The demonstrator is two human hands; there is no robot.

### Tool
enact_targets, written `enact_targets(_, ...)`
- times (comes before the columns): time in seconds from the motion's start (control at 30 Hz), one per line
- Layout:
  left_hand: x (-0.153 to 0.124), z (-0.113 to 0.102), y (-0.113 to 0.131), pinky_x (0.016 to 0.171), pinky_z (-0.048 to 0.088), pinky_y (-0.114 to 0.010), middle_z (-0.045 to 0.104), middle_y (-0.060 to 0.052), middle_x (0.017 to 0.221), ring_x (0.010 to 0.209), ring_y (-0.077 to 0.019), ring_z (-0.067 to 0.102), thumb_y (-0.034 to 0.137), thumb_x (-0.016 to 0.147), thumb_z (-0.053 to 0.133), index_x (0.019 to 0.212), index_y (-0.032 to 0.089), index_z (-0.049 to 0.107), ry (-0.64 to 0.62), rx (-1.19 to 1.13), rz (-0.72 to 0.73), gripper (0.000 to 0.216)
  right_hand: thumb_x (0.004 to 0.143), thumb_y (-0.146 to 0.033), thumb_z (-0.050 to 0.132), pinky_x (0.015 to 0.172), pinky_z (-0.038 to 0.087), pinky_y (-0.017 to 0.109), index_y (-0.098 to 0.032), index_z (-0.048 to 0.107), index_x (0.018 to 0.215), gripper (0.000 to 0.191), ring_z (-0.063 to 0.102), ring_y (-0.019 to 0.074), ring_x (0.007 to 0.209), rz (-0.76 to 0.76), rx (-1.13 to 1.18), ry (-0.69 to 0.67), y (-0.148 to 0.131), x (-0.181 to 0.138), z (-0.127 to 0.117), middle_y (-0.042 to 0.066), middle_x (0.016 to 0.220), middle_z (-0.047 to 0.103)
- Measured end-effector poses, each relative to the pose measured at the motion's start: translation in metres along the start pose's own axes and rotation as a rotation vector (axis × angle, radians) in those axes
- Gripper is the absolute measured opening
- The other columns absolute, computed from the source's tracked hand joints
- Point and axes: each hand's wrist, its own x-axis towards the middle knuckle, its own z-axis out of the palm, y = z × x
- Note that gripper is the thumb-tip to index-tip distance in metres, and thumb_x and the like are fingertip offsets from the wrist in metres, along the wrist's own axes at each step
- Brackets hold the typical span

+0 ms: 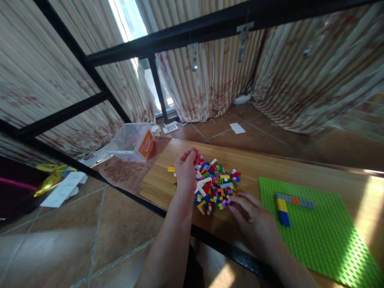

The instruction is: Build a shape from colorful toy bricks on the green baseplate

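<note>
A pile of small coloured bricks [216,183] lies on a wooden table [306,170]. My left hand [186,170] hovers over the pile's left edge, fingers curled downward; whether it holds a brick I cannot tell. My right hand [253,216] rests flat on the table, its spread fingertips touching the pile's near right edge. A green baseplate [318,236] lies to the right, carrying a short row of grey and orange bricks [295,201] and a yellow and blue column [282,212].
A clear plastic tub with an orange label [136,142] lies tipped at the table's far left. Black metal frame bars [99,86] run overhead and at left. Curtains [216,80] hang behind. Papers [61,190] and a yellow ribbon lie on the tiled floor.
</note>
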Motion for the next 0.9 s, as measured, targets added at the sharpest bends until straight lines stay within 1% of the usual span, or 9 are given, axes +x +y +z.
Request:
enact_targets(0.1, 0.022, -0.029, 0.011, 0.077, 0.05, -0.028, 0.072, -0.008, 0.096, 0.082, -0.0168, 0.067, 0.018, 0.076, 0.058, 0.1, 0.015, 0.07, 0.082, 0.502, 0.126, 0.028, 0.093, -0.038, 0.05, 0.087, 0.056, 0.039, -0.024, 0.07, 0.104, 0.027, 0.066, 0.0223, 0.099, -0.007, 0.004, 0.02, 0.001, 0.003, 0.009, 0.008, 0.111, 0.068)
enact_targets(0.2, 0.037, -0.066, 0.022, 0.09, 0.047, -0.032, 0.069, -0.013, 0.112, 0.104, -0.0237, 0.064, 0.007, 0.072, 0.056, 0.117, 0.014, 0.066, 0.05, 1.194, 0.108, 0.047, 0.093, -0.041, 0.048, 0.084, 0.057, 0.038, -0.025, 0.071, 0.102, 0.029, 0.067, 0.0216, 0.097, -0.003, 0.011, 0.036, 0.002, 0.004, 0.015, 0.007, 0.111, 0.068)
enact_targets(0.3, 0.045, -0.092, 0.024, 0.098, 0.042, -0.036, 0.068, -0.017, 0.114, 0.113, -0.0282, 0.06, 0.0, 0.068, 0.055, 0.11, 0.011, 0.07, 0.036, 1.333, 0.077, 0.045, 0.094, -0.041, 0.047, 0.082, 0.058, 0.035, -0.025, 0.071, 0.101, 0.03, 0.069, 0.0196, 0.094, -0.015, 0.023, 0.054, 0.003, 0.004, 0.016, 0.006, 0.109, 0.069)
enact_targets(0.43, 0.05, -0.102, 0.012, 0.091, 0.045, -0.034, 0.072, -0.011, 0.094, 0.1, -0.0253, 0.063, -0.001, 0.064, 0.059, 0.088, 0.017, 0.075, -0.042, 1.345, 0.059, 0.033, 0.094, -0.04, 0.046, 0.082, 0.058, 0.035, -0.025, 0.072, 0.097, 0.029, 0.069, 0.0195, 0.093, -0.014, 0.043, 0.07, 0.004, 0.005, 0.013, 0.006, 0.108, 0.07)
enact_targets(0.6, 0.053, -0.102, 0.007, 0.078, 0.046, -0.031, 0.067, -0.005, 0.071, 0.081, -0.0215, 0.063, 0.004, 0.064, 0.063, 0.069, 0.018, 0.07, -0.066, 1.293, 0.075, 0.017, 0.092, -0.04, 0.05, 0.082, 0.057, 0.038, -0.026, 0.073, 0.094, 0.027, 0.069, 0.0214, 0.093, 0.013, 0.088, 0.069, 0.003, 0.007, 0.007, 0.005, 0.106, 0.071)
enact_targets(0.7, 0.049, -0.098, 0.018, 0.069, 0.044, -0.028, 0.064, -0.003, 0.065, 0.069, -0.0188, 0.06, 0.009, 0.067, 0.064, 0.068, 0.018, 0.067, -0.068, 1.235, 0.092, 0.01, 0.091, -0.04, 0.051, 0.081, 0.057, 0.039, -0.026, 0.073, 0.091, 0.026, 0.068, 0.0221, 0.091, 0.029, 0.116, 0.117, 0.001, 0.008, 0.0, 0.005, 0.103, 0.071)
enact_targets(0.77, 0.039, -0.086, 0.023, 0.064, 0.043, -0.027, 0.065, -0.003, 0.069, 0.066, -0.017, 0.058, 0.017, 0.075, 0.062, 0.076, 0.017, 0.068, -0.105, 1.148, 0.127, 0.006, 0.09, -0.04, 0.053, 0.082, 0.056, 0.039, -0.026, 0.072, 0.092, 0.023, 0.068, 0.0219, 0.092, 0.062, 0.142, 0.159, -0.002, 0.008, -0.006, 0.005, 0.101, 0.071)
enact_targets(0.83, 0.022, -0.063, 0.022, 0.062, 0.042, -0.025, 0.067, -0.003, 0.073, 0.066, -0.0161, 0.059, 0.022, 0.078, 0.06, 0.083, 0.017, 0.069, -0.289, 0.829, 0.169, 0.011, 0.09, -0.039, 0.055, 0.083, 0.056, 0.037, -0.026, 0.071, 0.095, 0.021, 0.068, 0.0212, 0.093, 0.12, 0.198, 0.177, -0.007, 0.008, -0.011, 0.005, 0.102, 0.071)
enact_targets(0.9, -0.003, -0.035, 0.015, 0.06, 0.041, -0.024, 0.065, -0.001, 0.07, 0.065, -0.015, 0.058, 0.029, 0.082, 0.057, 0.081, 0.017, 0.068, -0.597, 0.65, 0.127, 0.016, 0.089, -0.04, 0.057, 0.081, 0.056, 0.035, -0.026, 0.069, 0.102, 0.022, 0.068, 0.0203, 0.093, 0.2, 0.269, 0.183, -0.011, 0.007, -0.017, 0.005, 0.102, 0.072)
